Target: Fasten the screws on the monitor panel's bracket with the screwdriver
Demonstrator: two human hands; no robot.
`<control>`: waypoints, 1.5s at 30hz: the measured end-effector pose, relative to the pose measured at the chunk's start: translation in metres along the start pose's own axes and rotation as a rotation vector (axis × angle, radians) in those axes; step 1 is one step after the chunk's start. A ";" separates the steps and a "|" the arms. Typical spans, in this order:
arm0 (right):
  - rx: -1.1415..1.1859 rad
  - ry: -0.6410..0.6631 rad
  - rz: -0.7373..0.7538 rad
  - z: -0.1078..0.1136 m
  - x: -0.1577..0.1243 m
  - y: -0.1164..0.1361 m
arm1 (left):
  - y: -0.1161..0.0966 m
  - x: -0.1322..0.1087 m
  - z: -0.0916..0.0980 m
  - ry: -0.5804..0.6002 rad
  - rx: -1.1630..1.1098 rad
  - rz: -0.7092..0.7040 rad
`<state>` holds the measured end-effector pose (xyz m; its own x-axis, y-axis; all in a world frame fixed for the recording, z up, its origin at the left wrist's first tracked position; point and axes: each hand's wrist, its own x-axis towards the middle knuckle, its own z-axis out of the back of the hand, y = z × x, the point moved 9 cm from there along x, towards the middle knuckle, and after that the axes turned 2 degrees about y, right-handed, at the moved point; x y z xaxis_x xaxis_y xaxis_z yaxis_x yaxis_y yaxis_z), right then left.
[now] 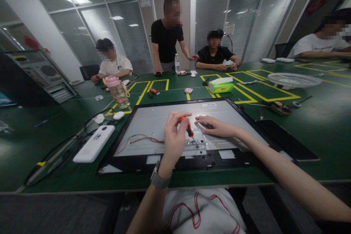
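Note:
A flat panel [145,117] with a black frame lies face-down or back-up on the green table; which side shows I cannot tell. My left hand [175,133], with a watch on the wrist, is closed round an orange and black screwdriver [189,130]. Its shaft points down at a small metal strip with a circuit board [195,142] near the panel's front edge. Reddish wires [145,138] run left from that strip. On the panel, right of the screwdriver, my right hand [216,125] rests with its fingers spread, holding nothing visible.
Left of the panel lie a white power bank [94,144] and black cables [56,150]; a pink-lidded bottle [118,93] stands behind. A black phone-like slab [286,139] is at the right. Beyond are a green tissue pack [221,87], a round white grille [294,80] and several people.

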<state>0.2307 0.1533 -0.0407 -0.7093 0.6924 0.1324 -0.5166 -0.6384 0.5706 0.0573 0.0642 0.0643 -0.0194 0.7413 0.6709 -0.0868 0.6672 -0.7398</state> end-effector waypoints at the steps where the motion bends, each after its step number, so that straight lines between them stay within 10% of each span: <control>1: 0.000 0.000 -0.005 0.000 0.000 0.000 | 0.003 0.000 0.000 0.001 -0.023 0.023; 38: -0.012 0.008 -0.007 -0.002 0.000 -0.002 | 0.010 -0.001 0.003 -0.030 -0.103 0.074; 45: -0.010 -0.008 -0.002 -0.001 0.000 -0.004 | 0.034 -0.003 -0.004 0.001 -0.409 0.237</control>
<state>0.2321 0.1552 -0.0440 -0.7040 0.6967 0.1378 -0.5229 -0.6398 0.5632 0.0580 0.0847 0.0368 0.0092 0.8767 0.4809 0.3191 0.4531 -0.8324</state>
